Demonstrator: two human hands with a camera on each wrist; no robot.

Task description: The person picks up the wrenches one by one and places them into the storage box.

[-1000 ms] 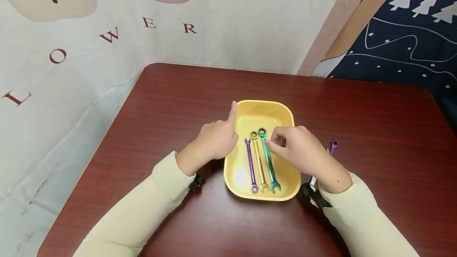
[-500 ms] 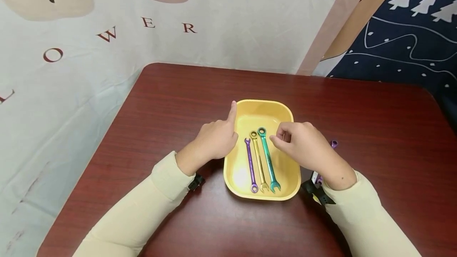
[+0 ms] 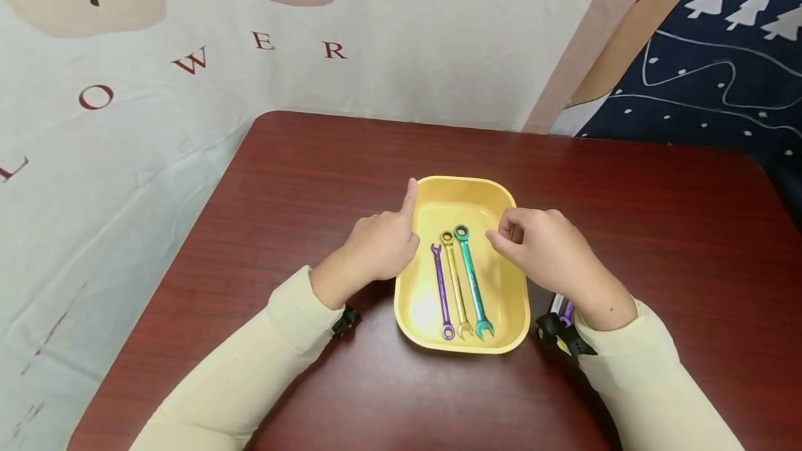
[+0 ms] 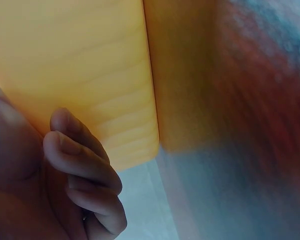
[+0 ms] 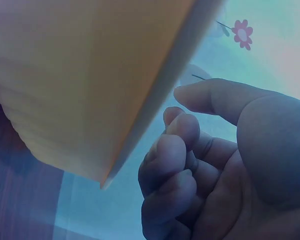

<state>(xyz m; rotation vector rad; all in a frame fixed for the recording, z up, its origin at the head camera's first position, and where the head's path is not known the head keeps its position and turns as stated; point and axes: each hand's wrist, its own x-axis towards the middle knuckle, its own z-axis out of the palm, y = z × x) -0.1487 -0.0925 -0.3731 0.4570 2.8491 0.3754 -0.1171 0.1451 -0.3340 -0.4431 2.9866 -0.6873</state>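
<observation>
A yellow tray (image 3: 526,319) stands on the table with three combination wrenches lying side by side in it: a purple wrench (image 3: 442,291), a gold wrench (image 3: 457,284) and a green wrench (image 3: 473,284). My left hand (image 3: 379,246) holds the tray's left rim, its index finger stretched along the edge; in the left wrist view its other fingers curl beside the outer wall. Over the right rim hovers my right hand (image 3: 545,249), fingers loosely curled, thumb apart from them and nothing held. Another purple wrench (image 3: 567,313) lies right of the tray, mostly hidden by the right wrist.
Next to the half-hidden wrench shows a small whitish piece (image 3: 556,303), too covered to identify. The dark red table (image 3: 326,172) reaches back to a printed curtain (image 3: 438,40).
My right hand has drawn away from the green wrench, rightward and slightly back over the rim. The left hand and the wrenches in the tray stay in place.
</observation>
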